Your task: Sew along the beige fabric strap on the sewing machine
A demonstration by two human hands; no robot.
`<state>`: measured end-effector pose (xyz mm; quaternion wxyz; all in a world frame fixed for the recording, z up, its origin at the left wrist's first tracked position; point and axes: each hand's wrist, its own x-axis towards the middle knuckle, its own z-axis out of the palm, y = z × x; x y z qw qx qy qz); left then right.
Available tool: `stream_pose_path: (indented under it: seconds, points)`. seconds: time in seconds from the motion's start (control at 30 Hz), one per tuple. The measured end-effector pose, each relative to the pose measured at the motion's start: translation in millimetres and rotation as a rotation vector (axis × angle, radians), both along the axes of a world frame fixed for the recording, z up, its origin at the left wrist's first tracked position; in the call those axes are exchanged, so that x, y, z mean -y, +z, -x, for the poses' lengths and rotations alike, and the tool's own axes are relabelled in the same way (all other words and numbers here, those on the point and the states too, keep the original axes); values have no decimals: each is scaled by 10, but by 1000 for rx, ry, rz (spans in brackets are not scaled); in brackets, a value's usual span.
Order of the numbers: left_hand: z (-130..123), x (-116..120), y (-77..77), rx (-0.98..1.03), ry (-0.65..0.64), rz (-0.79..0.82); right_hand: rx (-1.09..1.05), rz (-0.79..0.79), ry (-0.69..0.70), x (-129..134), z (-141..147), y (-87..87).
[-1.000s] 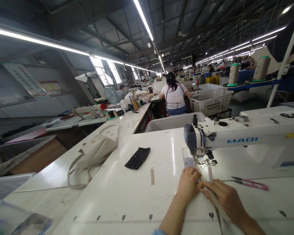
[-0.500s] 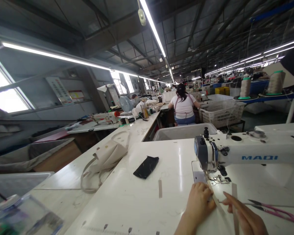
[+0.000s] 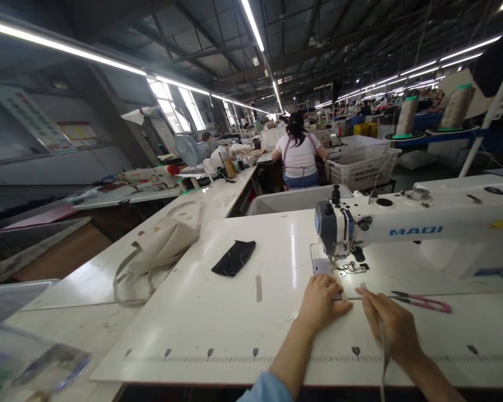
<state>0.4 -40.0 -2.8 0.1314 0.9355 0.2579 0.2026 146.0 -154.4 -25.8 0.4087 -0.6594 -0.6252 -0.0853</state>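
Note:
A white sewing machine stands at the right, its needle and presser foot over the metal plate. My left hand is just in front of the foot, its fingers curled down over a narrow beige strip end and the thumb pointing right; the fingers mostly hide that strip. My right hand pinches a beige fabric strap to the right of it. The strap's short end pokes out by the fingertips and its tail hangs towards the table's front edge. Pink-handled thread snips lie beside the right hand.
On the white table lie a black fabric piece and a short beige strip. A beige bag with straps rests on the left table. A white bin stands behind; beyond it sits a co-worker.
My right hand has gone from open fingers above the loose strap to pinching it, lifting it off the table. My left hand stays by the presser foot. The view has tilted down and turned right.

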Motion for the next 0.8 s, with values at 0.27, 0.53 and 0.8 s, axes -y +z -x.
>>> stream_pose_path:
  seconds: [0.27, 0.53, 0.8]
  points:
    - [-23, -8, -12, 29, 29, -35, -150, 160, -84, -105, -1, -137]
    - [-42, -36, 4, 10, 47, -43, 86, 44, 72, -210, -8, -27]
    - [-24, -38, -6, 75, 74, 13, 245, 106, 144, -560, 1, -5]
